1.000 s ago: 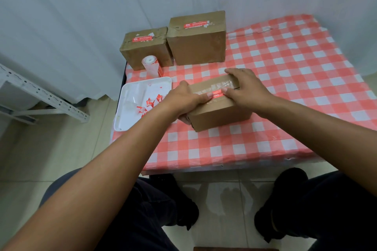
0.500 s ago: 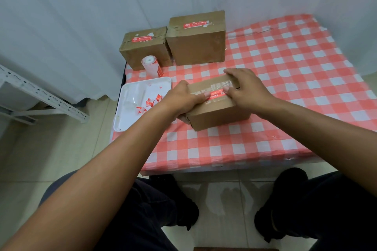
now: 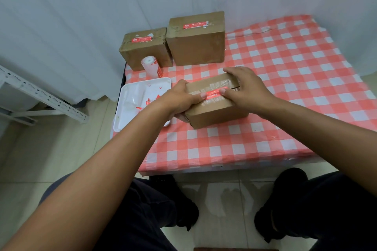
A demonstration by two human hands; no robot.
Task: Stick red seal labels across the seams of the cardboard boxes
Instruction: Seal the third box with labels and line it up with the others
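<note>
Both hands are down on the near cardboard box (image 3: 214,112), which sits on the red-and-white checked tablecloth (image 3: 285,71) close to the front edge of the table. Going from the left: a white metal shelf frame (image 3: 40,96) stands on the tiled floor against a pale curtain (image 3: 81,6). Next comes a white tray (image 3: 130,98) at the table's left edge, with torn red label scraps (image 3: 149,102) lying in it. Behind the tray stands a roll of labels (image 3: 151,66), upright, just in front of a small sealed box (image 3: 145,53) that carries a red seal label (image 3: 142,39) on top. Beside that one, touching or nearly so, is a taller sealed box (image 3: 196,45) with its own label (image 3: 194,25) across the top.

The left hand (image 3: 179,101) is curled round the left end of the near box, fingers wrapped underneath, its thumb laid flat on the top at the left end of a fresh red label (image 3: 214,93). That label lies along the box's taped top seam, between the two thumbs. The right hand (image 3: 246,89) covers the right part of the top, fingers bent over the far edge, thumb pressing the label's right end. Dark trousers and black shoes show below the table edge.
</note>
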